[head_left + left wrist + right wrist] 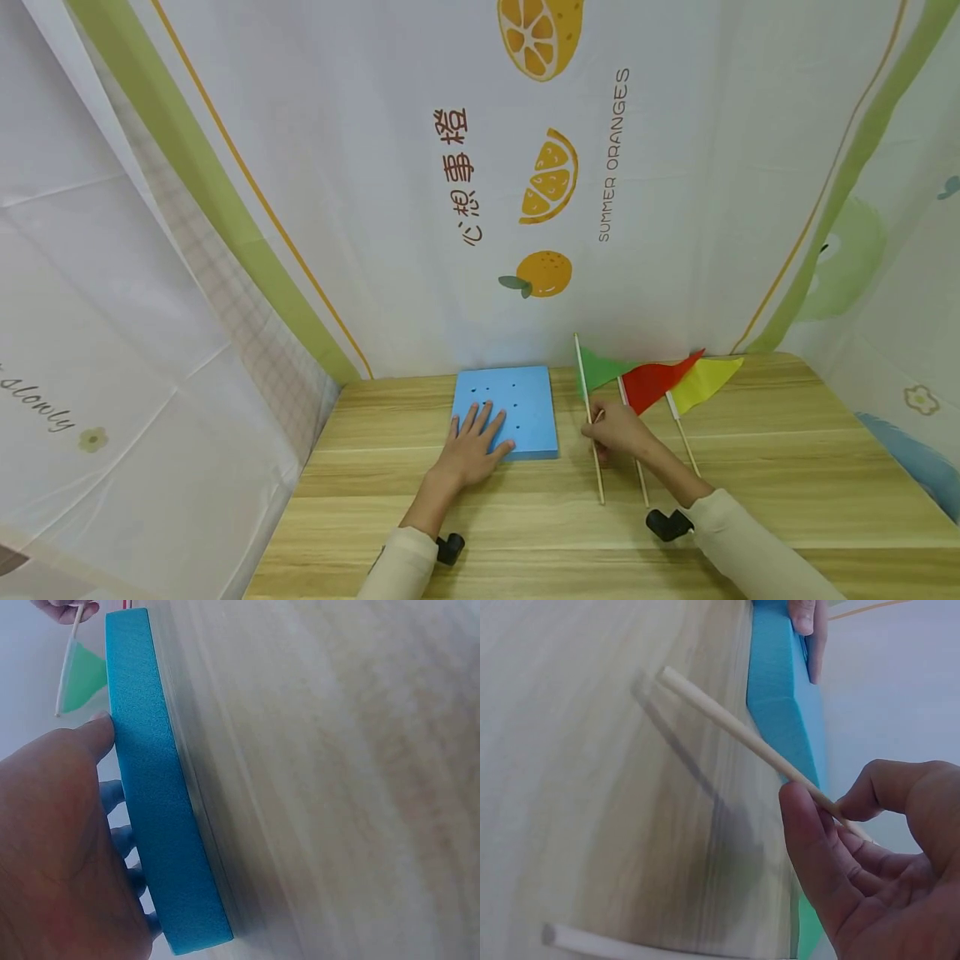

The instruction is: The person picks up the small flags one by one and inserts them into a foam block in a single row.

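Observation:
A blue foam block (536, 392) with several small holes in its top lies on the table. Across its near left part rests my left hand (468, 454), palm down with fingers spread. My right hand (618, 429) pinches the wooden stick of a green flag (602, 368) between thumb and fingers, to the right of the block. In the right wrist view the stick's lower end (667, 675) is raised off the table and casts a shadow. A red flag (652, 385) lies just behind and right of that hand, its stick partly hidden. Farther right is a yellow flag (705, 383).
The wooden table (390, 467) ends at a white curtain (390, 208) printed with oranges, hanging right behind the block and flags. More white cloth (150, 333) hangs along the left side. A dark camera mount (670, 525) sits by the right wrist.

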### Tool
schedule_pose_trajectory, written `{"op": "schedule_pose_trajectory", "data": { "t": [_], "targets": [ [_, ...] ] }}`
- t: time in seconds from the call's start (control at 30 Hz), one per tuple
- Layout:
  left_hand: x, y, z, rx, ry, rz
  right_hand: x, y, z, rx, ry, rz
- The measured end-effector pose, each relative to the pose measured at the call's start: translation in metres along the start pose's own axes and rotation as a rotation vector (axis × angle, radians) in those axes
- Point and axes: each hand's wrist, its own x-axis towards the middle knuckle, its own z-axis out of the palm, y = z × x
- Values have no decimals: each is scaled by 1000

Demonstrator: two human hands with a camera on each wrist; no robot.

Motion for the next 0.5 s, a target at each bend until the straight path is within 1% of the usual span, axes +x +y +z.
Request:
{"op": "schedule_pose_trajectory", "data": {
  "t": [0.17,0.37,0.5],
  "targets": [
    [0,0,0,0,1,3,0,-4,-2,45,19,1],
    [0,-1,0,6,3,3,0,-12,-5,61,68,-55],
    [1,-2,1,9,3,5,1,-16,-6,65,87,-79]
  ]
}}
